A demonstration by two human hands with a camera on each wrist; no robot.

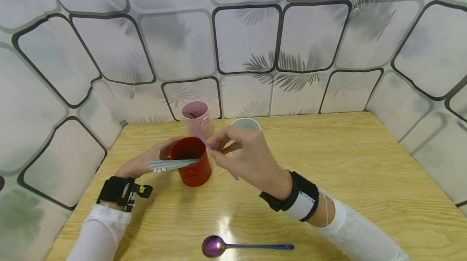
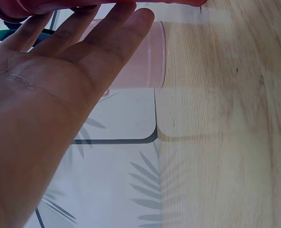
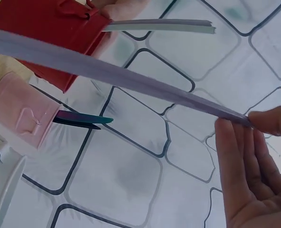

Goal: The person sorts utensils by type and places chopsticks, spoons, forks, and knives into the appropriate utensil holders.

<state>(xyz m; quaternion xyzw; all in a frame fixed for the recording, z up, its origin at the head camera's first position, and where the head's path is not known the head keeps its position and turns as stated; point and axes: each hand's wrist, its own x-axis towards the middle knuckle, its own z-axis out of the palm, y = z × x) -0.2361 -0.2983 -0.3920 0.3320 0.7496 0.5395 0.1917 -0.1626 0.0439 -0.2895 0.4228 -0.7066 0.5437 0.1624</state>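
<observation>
In the head view my right hand pinches a thin purple straw between thumb and fingertips, above the right rim of a red bucket. The right wrist view shows the straw running from the fingertips of my right hand across that view. My left hand is at the bucket's left side. In the left wrist view the fairly straight fingers touch the bucket's side; part of them is hidden. Several pale straws lean out over the bucket's left rim.
A pink bucket holding dark, iridescent handles stands behind the red one. Partly behind my right hand is a whitish bucket. A purple spoon lies near the front of the wooden table. Patterned walls enclose the table.
</observation>
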